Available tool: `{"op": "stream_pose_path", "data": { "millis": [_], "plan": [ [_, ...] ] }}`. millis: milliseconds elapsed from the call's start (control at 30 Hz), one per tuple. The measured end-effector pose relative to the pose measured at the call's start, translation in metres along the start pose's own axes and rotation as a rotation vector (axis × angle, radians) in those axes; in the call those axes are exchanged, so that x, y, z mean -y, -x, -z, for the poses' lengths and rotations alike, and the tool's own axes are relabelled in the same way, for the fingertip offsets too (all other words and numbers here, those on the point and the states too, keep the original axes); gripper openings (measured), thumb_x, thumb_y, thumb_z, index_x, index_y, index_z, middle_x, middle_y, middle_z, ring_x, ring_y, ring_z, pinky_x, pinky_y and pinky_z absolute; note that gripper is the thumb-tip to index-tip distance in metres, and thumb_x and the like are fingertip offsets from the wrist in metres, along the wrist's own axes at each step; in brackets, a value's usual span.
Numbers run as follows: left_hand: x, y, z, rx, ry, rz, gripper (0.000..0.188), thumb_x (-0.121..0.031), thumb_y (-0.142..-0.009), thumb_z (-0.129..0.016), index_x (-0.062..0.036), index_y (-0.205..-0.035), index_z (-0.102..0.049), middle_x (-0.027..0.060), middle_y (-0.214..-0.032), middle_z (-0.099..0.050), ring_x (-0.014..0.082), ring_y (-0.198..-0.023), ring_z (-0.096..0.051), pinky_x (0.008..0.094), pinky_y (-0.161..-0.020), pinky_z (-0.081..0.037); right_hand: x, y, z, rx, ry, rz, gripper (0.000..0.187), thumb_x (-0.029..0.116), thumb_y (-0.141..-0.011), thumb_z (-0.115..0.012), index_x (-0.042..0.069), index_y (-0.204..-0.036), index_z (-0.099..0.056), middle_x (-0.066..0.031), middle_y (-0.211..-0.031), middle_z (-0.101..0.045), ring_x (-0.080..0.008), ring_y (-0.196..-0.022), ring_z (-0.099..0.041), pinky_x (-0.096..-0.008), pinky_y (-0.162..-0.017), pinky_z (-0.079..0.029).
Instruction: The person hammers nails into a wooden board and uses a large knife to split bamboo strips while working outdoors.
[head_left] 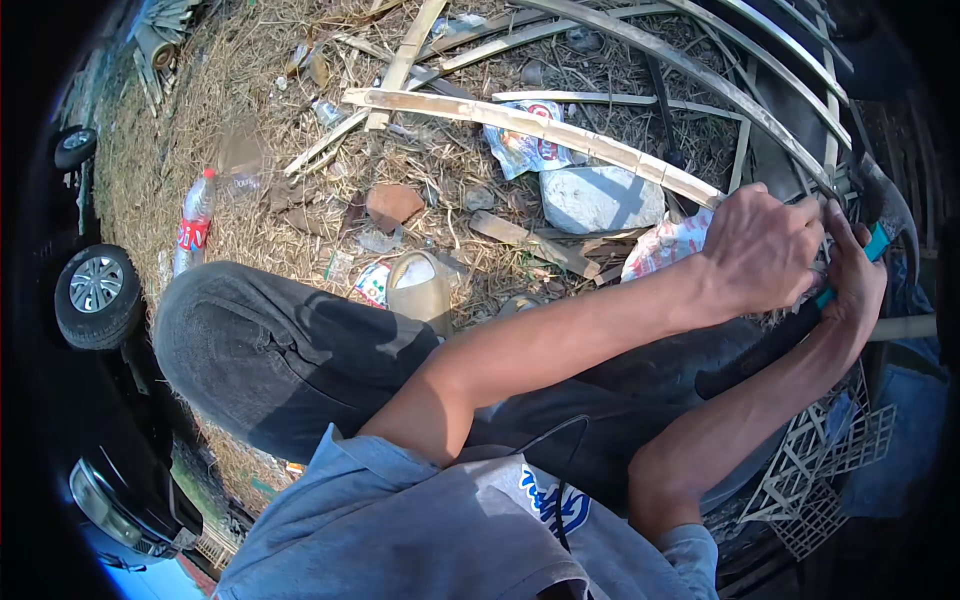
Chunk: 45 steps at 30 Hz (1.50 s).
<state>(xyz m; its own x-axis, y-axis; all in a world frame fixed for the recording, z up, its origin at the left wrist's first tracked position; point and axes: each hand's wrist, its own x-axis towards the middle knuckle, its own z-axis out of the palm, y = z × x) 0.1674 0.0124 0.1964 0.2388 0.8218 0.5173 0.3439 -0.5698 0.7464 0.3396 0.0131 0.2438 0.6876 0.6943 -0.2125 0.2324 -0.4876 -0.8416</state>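
While the left hand (757,248) is clenched, apparently around the near end of a long split bamboo strip (560,132), the right hand (856,275) grasps the teal-and-black handle of a hammer-like tool (878,243) close beside it. The strip stretches away leftward over the straw-covered ground (240,100), past the far side of a pale stone block (603,200). What the fingertips meet is hidden. Good handling here probably asks for a firm left grip with its knuckles clear of the tool's metal head, and small, controlled movements, since the hands crowd together. Supporting the strip's free length should limit twisting against the neighbouring slats (722,88).
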Motion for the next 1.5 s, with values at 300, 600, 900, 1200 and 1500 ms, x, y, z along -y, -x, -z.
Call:
{"op": "stream_pose_path", "data": {
  "millis": [300,600,900,1200,1500],
  "plan": [
    [0.126,0.032,0.083,0.256,-0.279,-0.123,0.054,-0.055,-0.060,-0.090,-0.0101,-0.063,-0.060,0.0011,-0.067,-0.059,0.0275,-0.059,-0.064,0.0390,-0.054,-0.047,-0.061,0.049,-0.158,0.073,-0.418,-0.198,0.038,0.005,-0.076,-0.090,0.012,-0.081,-0.053,-0.0006,-0.067,-0.059,-0.0081,-0.050,-0.049,-0.0261,-0.043,-0.033],
    [0.184,0.130,0.090,0.419,-0.269,0.235,0.059,-0.055,-0.058,-0.093,-0.0067,-0.066,-0.061,0.0047,-0.066,-0.061,0.0259,-0.059,-0.062,0.0390,-0.055,-0.045,-0.153,0.063,-0.222,0.196,-0.087,-0.234,0.038,0.012,-0.076,-0.092,0.012,-0.073,-0.054,0.0007,-0.067,-0.061,-0.0069,-0.052,-0.048,-0.0279,-0.047,-0.036],
    [0.187,0.131,0.081,0.516,-0.279,0.376,0.056,-0.058,-0.059,-0.090,-0.0090,-0.070,-0.066,0.0082,-0.068,-0.067,0.0307,-0.064,-0.067,0.0423,-0.062,-0.050,-0.150,0.067,-0.211,0.196,0.277,-0.086,0.042,0.031,-0.073,-0.092,-0.003,-0.091,-0.075,-0.0202,-0.086,-0.076,-0.0266,-0.073,-0.074,-0.0410,-0.071,-0.055],
    [0.183,0.093,0.079,0.782,-0.492,0.549,0.065,-0.065,-0.056,-0.091,-0.0051,-0.072,-0.071,0.0097,-0.066,-0.070,0.0290,-0.067,-0.071,0.0402,-0.065,-0.053,-0.149,0.085,-0.203,0.151,0.344,-0.001,0.049,0.036,-0.074,-0.090,-0.005,-0.096,-0.074,-0.0265,-0.083,-0.073,-0.0426,-0.084,-0.073,-0.0486,-0.077,-0.056],
    [0.162,0.016,0.133,1.814,-0.617,-0.047,0.064,-0.050,-0.086,-0.075,0.0002,-0.124,-0.064,0.0247,-0.122,-0.063,0.0376,-0.116,-0.063,0.0521,-0.093,-0.055,-0.163,0.123,-0.186,0.141,0.271,-0.084,0.043,0.033,-0.073,-0.092,-0.003,-0.081,-0.070,-0.0188,-0.073,-0.073,-0.0302,-0.069,-0.072,-0.0420,-0.068,-0.054]
  ]
}}
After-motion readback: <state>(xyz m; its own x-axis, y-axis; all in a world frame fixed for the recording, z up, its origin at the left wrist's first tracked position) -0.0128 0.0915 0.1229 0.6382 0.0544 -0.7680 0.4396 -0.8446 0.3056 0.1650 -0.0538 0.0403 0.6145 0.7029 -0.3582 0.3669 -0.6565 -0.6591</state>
